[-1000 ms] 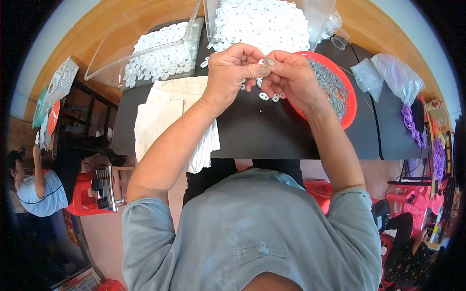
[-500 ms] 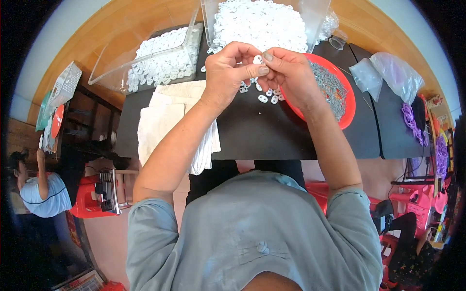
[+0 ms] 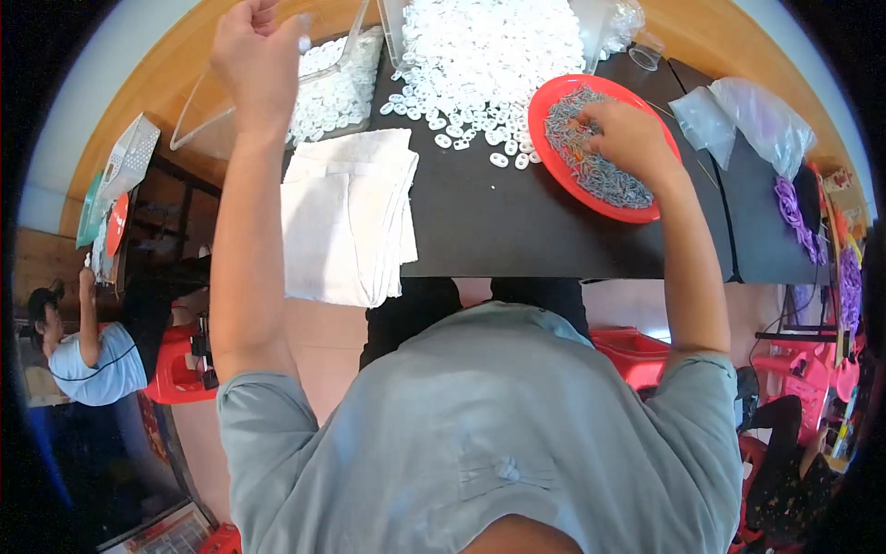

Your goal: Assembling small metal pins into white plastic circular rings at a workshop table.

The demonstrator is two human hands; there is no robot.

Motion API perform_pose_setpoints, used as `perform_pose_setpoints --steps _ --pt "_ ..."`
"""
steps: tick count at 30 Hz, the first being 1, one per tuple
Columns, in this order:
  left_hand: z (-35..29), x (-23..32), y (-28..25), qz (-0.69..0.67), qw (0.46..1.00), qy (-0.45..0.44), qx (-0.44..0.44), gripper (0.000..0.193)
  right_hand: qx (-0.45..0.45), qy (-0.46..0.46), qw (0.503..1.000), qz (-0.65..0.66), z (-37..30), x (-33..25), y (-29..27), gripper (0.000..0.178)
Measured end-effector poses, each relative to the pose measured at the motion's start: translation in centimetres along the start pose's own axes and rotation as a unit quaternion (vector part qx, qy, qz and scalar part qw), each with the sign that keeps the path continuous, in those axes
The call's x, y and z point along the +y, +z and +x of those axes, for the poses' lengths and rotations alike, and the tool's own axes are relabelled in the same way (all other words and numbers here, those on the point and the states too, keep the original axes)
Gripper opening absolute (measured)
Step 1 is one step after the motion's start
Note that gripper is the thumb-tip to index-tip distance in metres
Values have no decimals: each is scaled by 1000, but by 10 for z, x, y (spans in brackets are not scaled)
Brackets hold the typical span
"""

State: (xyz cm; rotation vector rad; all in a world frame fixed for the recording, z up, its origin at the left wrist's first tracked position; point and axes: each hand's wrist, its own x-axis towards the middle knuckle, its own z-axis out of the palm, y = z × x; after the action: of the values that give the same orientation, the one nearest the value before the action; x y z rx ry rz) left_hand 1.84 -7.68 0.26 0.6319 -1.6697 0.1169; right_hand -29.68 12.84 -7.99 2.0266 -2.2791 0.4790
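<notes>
My left hand [image 3: 254,69] is raised over the clear tub at the far left, thumb apart from its curled fingers. A small white piece [image 3: 305,42] shows just below the thumb tip; whether it touches the hand cannot be told. My right hand [image 3: 628,138] reaches into the red bowl [image 3: 544,138], thumb and forefinger apart and touching the grey screws [image 3: 614,185]. White oval plastic pieces with two holes [image 3: 499,160] lie loose beside the bowl, spilling from the large heap [image 3: 489,55] in a clear box.
A folded cream cloth [image 3: 351,222] lies at the left on the dark table [image 3: 517,231]. The left clear tub [image 3: 203,120] holds more white pieces. Plastic bags [image 3: 757,120] and purple cord [image 3: 794,217] are at the right. Another person [image 3: 97,360] works at the far left.
My hands have parted from where they met around a white piece. The left moved up and left over the tub; the right moved into the bowl of screws.
</notes>
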Motion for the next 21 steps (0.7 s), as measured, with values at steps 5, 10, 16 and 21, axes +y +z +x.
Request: perform_pose_setpoints --steps 5,10,16,21 --pt "-43 61 11 -75 991 65 -87 12 6 -22 997 -71 5 9 14 13" --pt "-89 70 34 -60 904 64 -418 11 43 -11 999 16 5 0 -2 10" --pt "-125 60 45 1 866 90 -492 13 50 3 990 135 1 20 11 10" --pt "-124 63 46 -2 868 103 -485 8 9 74 958 277 0 3 -7 7"
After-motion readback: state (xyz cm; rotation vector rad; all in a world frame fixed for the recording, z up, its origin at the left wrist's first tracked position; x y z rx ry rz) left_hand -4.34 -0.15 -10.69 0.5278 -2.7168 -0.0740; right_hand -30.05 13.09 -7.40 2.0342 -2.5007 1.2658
